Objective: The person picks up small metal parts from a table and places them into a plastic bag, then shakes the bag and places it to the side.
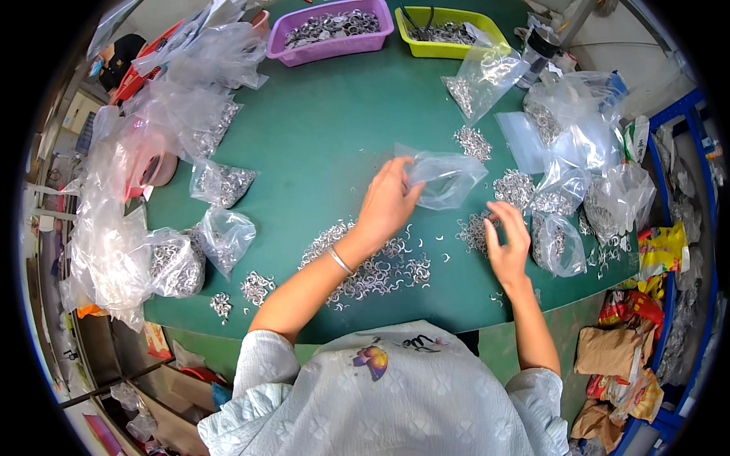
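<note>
Clear bag [454, 176]: above the counter [304, 137], right of centre, between the two hands; its left edge in the left hand, cannot tell if the underside touches the surface.
Left hand [386, 204]: forearm angled up from lower edge, fingers [395, 169] and thumb pinching the left edge of the clear bag.
Right hand [512, 247]: lower right of the bag, apart from it; fingers bent and spread, thumb held away from the rest.
Near pile [471, 234]: silvery curved metal pieces, just left of the right hand's thumb; contact unclear.
Main heap [384, 275]: same sort of crescent pieces, loosely scattered, partly covered by the left forearm.
Bracelet [340, 261]: silver band, left wrist.
Right-side piles: middle pile [514, 187] and far pile [472, 143], both right of the bag.
Left-side piles: two little mounds [257, 287], near the counter's front edge.
Right-side bags: filled plastic bags [559, 245], several, close together past the right hand.
Left-side bags: part-filled bags [222, 182], beside a large bunch of clear plastic [106, 228].
Trays: purple tray [334, 52] and yellow-green tray [441, 51], both at the far edge, metal pieces inside; dark handles poke from the second.
Shirt: pale shirt [426, 403], butterfly on the front.
</note>
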{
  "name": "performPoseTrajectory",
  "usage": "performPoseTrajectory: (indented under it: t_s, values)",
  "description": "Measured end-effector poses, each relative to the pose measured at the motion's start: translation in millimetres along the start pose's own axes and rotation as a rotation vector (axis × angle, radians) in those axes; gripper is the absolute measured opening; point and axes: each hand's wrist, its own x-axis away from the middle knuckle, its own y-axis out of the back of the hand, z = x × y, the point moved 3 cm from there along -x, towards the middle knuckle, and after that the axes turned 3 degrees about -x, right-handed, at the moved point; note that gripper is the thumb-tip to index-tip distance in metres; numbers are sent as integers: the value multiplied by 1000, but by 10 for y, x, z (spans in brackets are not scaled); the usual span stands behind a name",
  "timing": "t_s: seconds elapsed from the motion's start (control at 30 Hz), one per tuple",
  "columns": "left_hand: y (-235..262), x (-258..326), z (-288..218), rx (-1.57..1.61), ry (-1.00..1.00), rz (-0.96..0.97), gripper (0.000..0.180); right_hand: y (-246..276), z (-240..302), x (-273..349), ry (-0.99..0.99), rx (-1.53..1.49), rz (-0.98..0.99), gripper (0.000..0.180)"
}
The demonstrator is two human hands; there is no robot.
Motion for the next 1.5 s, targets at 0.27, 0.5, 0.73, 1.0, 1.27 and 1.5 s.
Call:
performPoseTrajectory:
  t_s: [0.27,0.5,0.73,1.0,1.27,1.5]
  values:
    - [-108,160,4,-165,-136,-211,57,57,-249,211,-195,61,455,73]
    - [-545,634,-199,-65,-324,173,48,60,-312,292,-169,-4,428,76]
    - [-987,476,-165,-155,-349,296,41,9,-297,314,-74,263,482,70]
    - [-1116,448,-109,-57,-416,267,28,-26,-295,292,-12,291,476,36]
    - [-1111,398,-81,202,-262,230,24,1,-339,286,-47,220,509,24]
    - [-1095,304,-50,561,135,277,22,96,-436,209,-126,-88,365,17]
